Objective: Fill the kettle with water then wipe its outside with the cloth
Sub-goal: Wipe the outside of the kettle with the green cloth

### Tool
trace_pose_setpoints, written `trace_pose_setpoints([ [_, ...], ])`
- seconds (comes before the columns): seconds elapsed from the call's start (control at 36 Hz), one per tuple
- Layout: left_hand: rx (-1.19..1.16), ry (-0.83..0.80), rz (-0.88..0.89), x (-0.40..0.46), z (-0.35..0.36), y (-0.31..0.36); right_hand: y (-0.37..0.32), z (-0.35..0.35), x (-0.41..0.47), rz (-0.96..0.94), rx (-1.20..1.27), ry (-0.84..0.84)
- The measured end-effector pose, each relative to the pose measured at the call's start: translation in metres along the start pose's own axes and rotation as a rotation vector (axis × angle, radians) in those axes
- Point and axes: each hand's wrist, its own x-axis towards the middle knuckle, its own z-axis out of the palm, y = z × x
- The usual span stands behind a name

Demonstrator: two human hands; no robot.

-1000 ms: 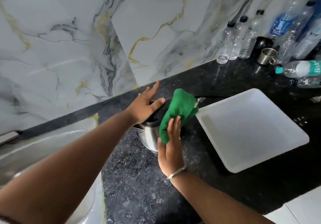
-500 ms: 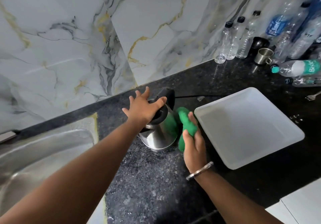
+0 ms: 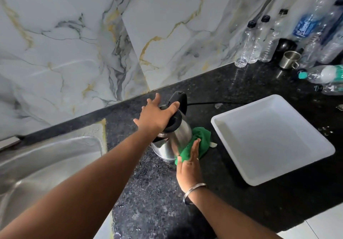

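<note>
Wiping looks under way. Beside the sink [image 3: 48, 157], the left hand [image 3: 156, 117] lies spread over the lid of the kettle [image 3: 174, 138], steadying it on the dark surface [image 3: 152, 192]. Right hand [image 3: 189, 166], palm flat, presses the green cloth [image 3: 196, 144] to its lower side. Filling seems done; remaining sides unwiped, I judge.

The left hand [image 3: 155, 117] covered most of the kettle [image 3: 174, 140] lid, and the right hand [image 3: 189, 166] and green cloth [image 3: 199, 144] hid its lower right side, so contact under the cloth could not be seen. The sink [image 3: 46, 164] and the bottles [image 3: 315, 25] at far right ran off the frame's edges. The water level inside the kettle could not be told.
</note>
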Motion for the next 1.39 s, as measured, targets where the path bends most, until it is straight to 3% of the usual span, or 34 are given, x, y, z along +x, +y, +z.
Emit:
trace_pose_setpoints([
  [0.06,0.034,-0.011,0.006,-0.001,-0.001,0.001,0.006,-0.014,0.010,0.100,0.049,-0.119],
  [0.11,0.136,0.000,0.038,-0.002,-0.002,0.001,0.006,-0.035,0.025,0.321,0.215,-0.157],
  [0.19,0.429,0.124,0.178,0.000,-0.004,0.002,-0.003,-0.074,0.056,0.507,0.475,0.005],
  [0.28,0.636,0.235,0.557,0.009,-0.013,0.007,-0.020,-0.099,0.086,0.448,0.705,0.001],
  [0.33,0.635,0.172,0.826,0.016,-0.020,0.008,-0.039,-0.099,0.104,0.361,0.739,-0.083],
  [0.39,0.524,0.047,0.952,0.021,-0.021,0.006,-0.058,-0.095,0.117,0.278,0.648,-0.191],
  [0.5,0.350,-0.207,0.877,0.026,-0.019,0.006,-0.065,-0.082,0.134,0.322,0.547,-0.226],
  [0.64,0.379,-0.309,0.844,0.034,-0.018,0.010,-0.037,-0.054,0.131,0.426,0.410,-0.223],
  [0.81,0.443,-0.230,0.767,0.027,-0.016,0.013,-0.019,-0.057,0.136,0.543,0.399,-0.314],
  [0.86,0.419,-0.154,0.679,0.021,-0.013,0.013,-0.018,-0.067,0.131,0.525,0.429,-0.270],
  [1.0,0.331,0.061,0.329,0.005,-0.002,0.015,-0.039,-0.102,0.100,0.379,0.597,-0.063],
  [1.14,0.314,0.109,0.272,0.002,0.002,0.022,-0.072,-0.090,0.069,0.205,0.727,-0.097],
  [1.22,0.297,0.118,0.273,0.002,0.003,0.021,-0.072,-0.058,0.056,0.068,0.668,-0.101],
  [1.39,0.269,0.168,0.240,0.001,0.007,0.022,-0.025,-0.033,0.065,0.321,0.523,0.007],
])
